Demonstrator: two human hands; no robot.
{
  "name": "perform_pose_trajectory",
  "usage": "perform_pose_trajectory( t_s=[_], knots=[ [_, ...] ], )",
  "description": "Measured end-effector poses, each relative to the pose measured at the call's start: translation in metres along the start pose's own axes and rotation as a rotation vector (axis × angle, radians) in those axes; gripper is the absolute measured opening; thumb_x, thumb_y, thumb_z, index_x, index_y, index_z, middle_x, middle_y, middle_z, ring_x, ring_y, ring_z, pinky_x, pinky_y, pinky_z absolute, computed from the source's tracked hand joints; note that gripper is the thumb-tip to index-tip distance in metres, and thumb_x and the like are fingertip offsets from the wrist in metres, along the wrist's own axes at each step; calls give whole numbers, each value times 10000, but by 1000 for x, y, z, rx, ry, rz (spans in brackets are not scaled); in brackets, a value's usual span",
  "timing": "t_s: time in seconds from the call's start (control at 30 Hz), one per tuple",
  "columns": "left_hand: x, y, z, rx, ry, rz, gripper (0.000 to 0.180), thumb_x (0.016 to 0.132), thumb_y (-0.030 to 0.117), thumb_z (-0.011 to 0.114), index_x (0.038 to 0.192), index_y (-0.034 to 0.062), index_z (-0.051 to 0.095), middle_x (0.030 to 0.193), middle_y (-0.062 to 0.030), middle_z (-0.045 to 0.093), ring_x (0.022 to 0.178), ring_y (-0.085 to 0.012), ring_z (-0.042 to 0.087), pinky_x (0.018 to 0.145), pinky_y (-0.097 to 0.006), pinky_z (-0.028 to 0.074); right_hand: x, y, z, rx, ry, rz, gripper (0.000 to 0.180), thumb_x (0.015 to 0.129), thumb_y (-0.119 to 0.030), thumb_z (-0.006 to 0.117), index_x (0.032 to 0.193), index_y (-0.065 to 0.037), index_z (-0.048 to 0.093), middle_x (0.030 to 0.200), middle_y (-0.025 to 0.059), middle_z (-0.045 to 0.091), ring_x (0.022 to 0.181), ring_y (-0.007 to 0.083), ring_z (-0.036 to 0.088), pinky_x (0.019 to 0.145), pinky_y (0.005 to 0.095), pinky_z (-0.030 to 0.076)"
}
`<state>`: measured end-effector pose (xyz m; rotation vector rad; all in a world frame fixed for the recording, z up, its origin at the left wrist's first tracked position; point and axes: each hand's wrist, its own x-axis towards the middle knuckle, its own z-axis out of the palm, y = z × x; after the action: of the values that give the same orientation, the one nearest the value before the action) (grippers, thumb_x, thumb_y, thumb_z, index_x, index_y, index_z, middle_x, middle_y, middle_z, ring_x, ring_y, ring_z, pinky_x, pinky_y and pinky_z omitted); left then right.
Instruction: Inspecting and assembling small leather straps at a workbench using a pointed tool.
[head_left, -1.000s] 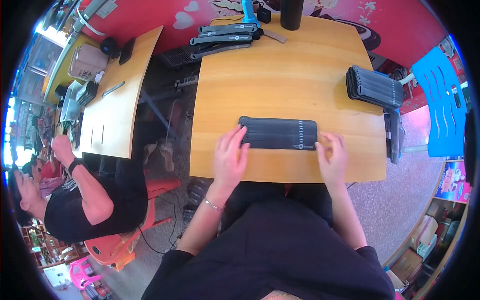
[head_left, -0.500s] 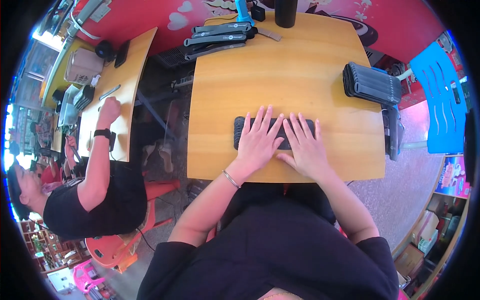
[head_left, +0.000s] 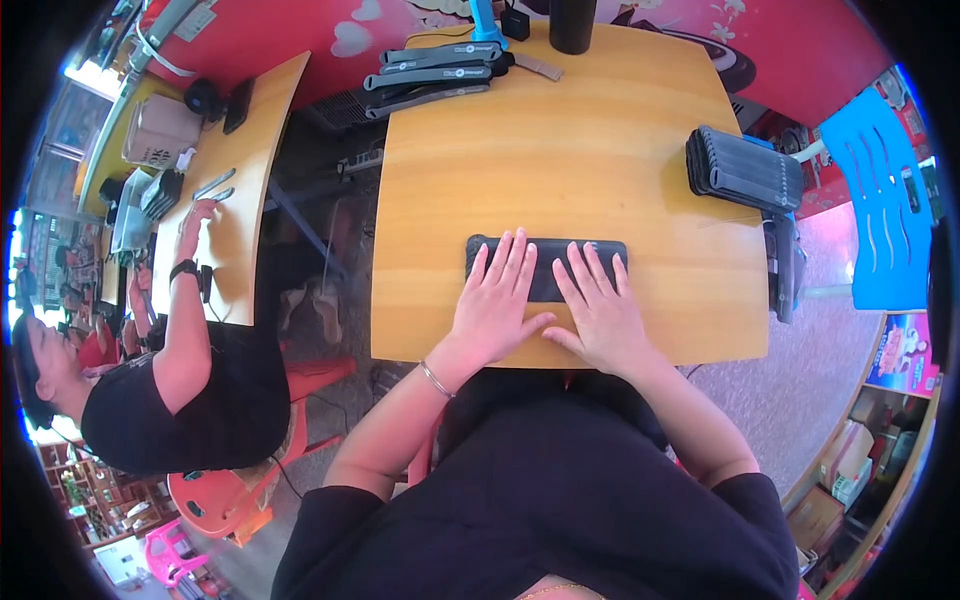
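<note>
A flat black oblong piece (head_left: 546, 265) lies across the near middle of the wooden table (head_left: 560, 150). My left hand (head_left: 495, 300) rests flat on its left half with the fingers spread. My right hand (head_left: 597, 310) lies flat on its right half, fingers also apart. Both palms press down on the piece and on the table edge in front of it; neither hand grips anything.
A stack of black ribbed pieces (head_left: 742, 170) sits at the table's right edge. Several long grey-black pieces (head_left: 430, 75) lie at the far left corner, near a dark cylinder (head_left: 572, 25). At the left, another person (head_left: 170, 370) reaches over a second wooden table (head_left: 235, 170). A blue chair (head_left: 885, 200) stands at the right.
My hands moved from the ends of the black piece to lie flat on top of it. The person at the left stretched an arm forward over the other table.
</note>
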<state>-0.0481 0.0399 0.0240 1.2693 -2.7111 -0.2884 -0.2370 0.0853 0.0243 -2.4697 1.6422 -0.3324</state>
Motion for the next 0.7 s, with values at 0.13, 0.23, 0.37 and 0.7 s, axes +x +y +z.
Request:
perform_pose_trajectory(
  t_s=[0.13,0.23,0.37,0.7],
  knots=[
    [1,9,3,163,-9,-16,772,856,453,539,1381,-60,301,1482,-217,228,1395,-318,200,1112,-491,183,10,9,6,305,14,173,730,852,-521,541,1379,-40,384,1448,179,326,1370,323,256,1093,550,163],
    [2,12,3,24,68,-9,682,872,421,527,1377,-3,354,1470,-204,266,1378,-322,242,1098,-504,204,9,7,3,57,67,119,710,868,-495,531,1384,-35,371,1455,193,306,1375,339,240,1090,567,145],
    [-1,4,6,19,45,2,691,875,431,518,1392,11,337,1475,-203,255,1388,-320,220,1104,-505,188,13,6,4,-14,67,96,729,859,-491,543,1395,-36,350,1464,206,280,1377,348,229,1083,585,136],
    [-15,-30,-5,102,25,-58,854,854,609,443,1423,-1,261,1493,-184,230,1401,-312,185,1121,-506,143,0,10,0,-59,27,220,747,871,-424,555,1422,-10,270,1496,192,216,1404,335,153,1107,557,83]
  ],
)
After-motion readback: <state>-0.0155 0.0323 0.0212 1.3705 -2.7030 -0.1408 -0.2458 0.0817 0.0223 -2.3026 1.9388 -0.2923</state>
